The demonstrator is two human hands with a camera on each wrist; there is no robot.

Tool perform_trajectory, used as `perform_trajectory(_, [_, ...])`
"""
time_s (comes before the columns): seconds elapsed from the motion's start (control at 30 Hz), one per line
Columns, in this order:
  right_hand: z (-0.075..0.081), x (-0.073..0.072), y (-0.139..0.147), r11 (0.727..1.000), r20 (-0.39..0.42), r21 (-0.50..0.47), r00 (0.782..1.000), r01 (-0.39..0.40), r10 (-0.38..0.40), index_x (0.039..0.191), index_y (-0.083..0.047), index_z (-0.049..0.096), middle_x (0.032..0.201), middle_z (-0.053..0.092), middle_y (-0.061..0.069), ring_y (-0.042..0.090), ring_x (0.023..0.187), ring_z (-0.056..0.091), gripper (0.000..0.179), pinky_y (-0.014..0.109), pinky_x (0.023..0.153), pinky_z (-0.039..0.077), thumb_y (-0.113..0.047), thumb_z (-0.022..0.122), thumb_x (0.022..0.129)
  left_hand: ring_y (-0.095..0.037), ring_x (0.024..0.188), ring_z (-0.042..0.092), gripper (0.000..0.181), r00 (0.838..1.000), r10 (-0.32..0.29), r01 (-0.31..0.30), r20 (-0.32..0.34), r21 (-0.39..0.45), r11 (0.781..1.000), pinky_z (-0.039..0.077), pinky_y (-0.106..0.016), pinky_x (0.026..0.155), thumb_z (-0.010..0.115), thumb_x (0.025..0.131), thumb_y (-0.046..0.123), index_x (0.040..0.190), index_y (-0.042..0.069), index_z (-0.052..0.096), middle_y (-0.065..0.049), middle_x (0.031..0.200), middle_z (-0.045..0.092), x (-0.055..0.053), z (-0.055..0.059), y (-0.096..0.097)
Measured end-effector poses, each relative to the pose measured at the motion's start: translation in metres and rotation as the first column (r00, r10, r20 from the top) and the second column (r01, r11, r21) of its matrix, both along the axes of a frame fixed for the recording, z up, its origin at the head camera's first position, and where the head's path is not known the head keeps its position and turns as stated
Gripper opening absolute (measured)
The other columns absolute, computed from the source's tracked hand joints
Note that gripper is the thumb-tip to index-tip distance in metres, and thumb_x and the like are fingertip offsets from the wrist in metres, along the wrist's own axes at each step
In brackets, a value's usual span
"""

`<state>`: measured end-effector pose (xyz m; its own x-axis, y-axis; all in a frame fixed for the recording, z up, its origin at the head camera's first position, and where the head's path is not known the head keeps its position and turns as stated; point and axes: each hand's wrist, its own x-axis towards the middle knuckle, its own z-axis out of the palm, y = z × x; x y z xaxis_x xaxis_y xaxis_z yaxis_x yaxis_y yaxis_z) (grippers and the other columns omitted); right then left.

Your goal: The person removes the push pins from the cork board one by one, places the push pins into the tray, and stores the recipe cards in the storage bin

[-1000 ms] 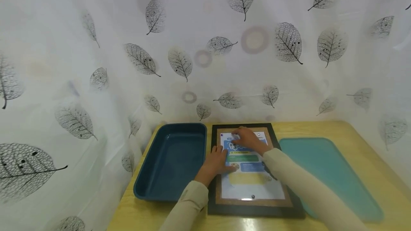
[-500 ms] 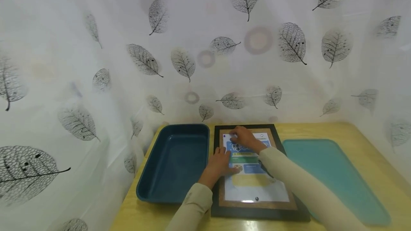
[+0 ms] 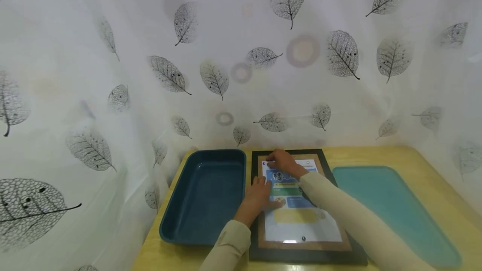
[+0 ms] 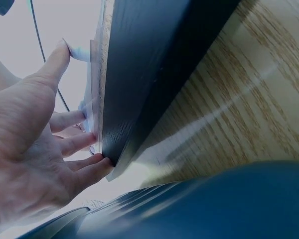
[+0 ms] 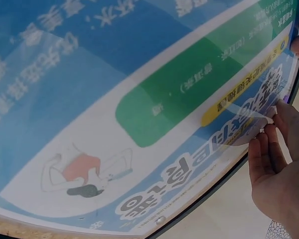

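A poster (image 3: 282,231) with blue, green and yellow blocks lies on a black-framed cork board (image 3: 348,244); clear plastic sheet (image 5: 241,139) covers it, glossy. My left hand (image 3: 256,200) rests at the board's left side, fingers spread; in the left wrist view, fingertips (image 4: 107,164) touch the frame edge and the thumb reaches over the poster. Near the poster's top left corner is my right hand (image 3: 283,162). In the right wrist view its thumb and curled fingers (image 5: 269,144) pinch the plastic sheet's edge, close to a small purple pin (image 5: 287,97).
Left of the board stands a deep dark-blue tray (image 3: 165,221). A flat turquoise tray (image 3: 399,212) lies to the right, partly behind my right forearm. Small pins (image 3: 303,238) sit on the poster. A leaf-printed curtain (image 3: 233,24) hangs behind the wooden table (image 3: 380,154).
My right hand has slid a little left along the poster's top, toward the top left corner. The left hand stays in place. The camera view has shifted slightly.
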<state>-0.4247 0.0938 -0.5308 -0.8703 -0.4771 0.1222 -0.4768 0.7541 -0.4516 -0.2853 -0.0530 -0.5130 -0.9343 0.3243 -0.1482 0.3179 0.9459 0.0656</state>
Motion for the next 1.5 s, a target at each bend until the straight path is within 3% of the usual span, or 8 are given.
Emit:
perform_trajectory(0.23, [-0.006,-0.001,-0.002,0.999,-0.031,-0.028,0.999,-0.018,0.017,0.113,-0.005,0.079,0.111,0.078,0.01,0.031,0.106,0.072,0.019,0.047,0.095,0.057,-0.01,0.076,0.095,-0.034,0.138,0.045,0.09,1.0,-0.001,0.001,-0.026,-0.02,1.0,0.053,-0.046,0.102,0.071,0.086,0.072,0.148,0.009,0.054,-0.016,0.154,0.048,0.0,-0.003,0.002])
perform_trajectory(0.53, [-0.008,-0.004,-0.001,0.994,-0.085,-0.074,0.994,-0.078,0.072,0.106,-0.003,0.08,0.104,0.079,0.01,0.031,0.099,0.074,0.014,0.046,0.09,0.059,-0.008,0.077,0.094,-0.037,0.146,0.039,0.09,1.0,0.017,-0.017,0.004,-0.007,1.0,0.049,-0.048,0.108,0.071,0.086,0.07,0.15,0.01,0.052,-0.016,0.158,0.043,-0.003,-0.005,0.005])
perform_trajectory(0.73, [-0.009,-0.003,-0.003,0.993,-0.064,-0.115,0.998,-0.035,0.028,0.106,-0.004,0.08,0.103,0.079,0.011,0.031,0.097,0.075,0.015,0.046,0.088,0.06,-0.011,0.078,0.093,-0.035,0.144,0.041,0.09,1.0,0.0,0.0,-0.004,-0.009,1.0,0.049,-0.046,0.108,0.072,0.086,0.069,0.149,0.009,0.052,-0.016,0.156,0.045,-0.003,-0.001,0.006])
perform_trajectory(1.0, [-0.017,-0.002,-0.008,0.975,-0.035,-0.224,0.999,0.0,-0.008,0.098,-0.001,0.08,0.091,0.079,0.011,0.024,0.079,0.074,0.009,0.04,0.075,0.062,-0.008,0.078,0.093,-0.038,0.146,0.039,0.089,1.0,0.004,-0.004,0.004,0.018,1.0,0.048,-0.049,0.109,0.074,0.086,0.066,0.149,0.007,0.053,-0.018,0.158,0.044,0.003,0.002,0.005])
perform_trajectory(1.5, [-0.01,-0.002,-0.014,0.967,0.069,-0.255,0.998,0.023,-0.006,0.094,0.002,0.078,0.087,0.077,0.012,0.019,0.072,0.069,0.009,0.036,0.07,0.059,-0.005,0.074,0.095,-0.04,0.15,0.034,0.091,0.999,0.014,-0.015,0.031,0.029,0.999,0.043,-0.05,0.114,0.073,0.087,0.066,0.153,0.009,0.05,-0.018,0.162,0.039,0.0,0.003,-0.001])
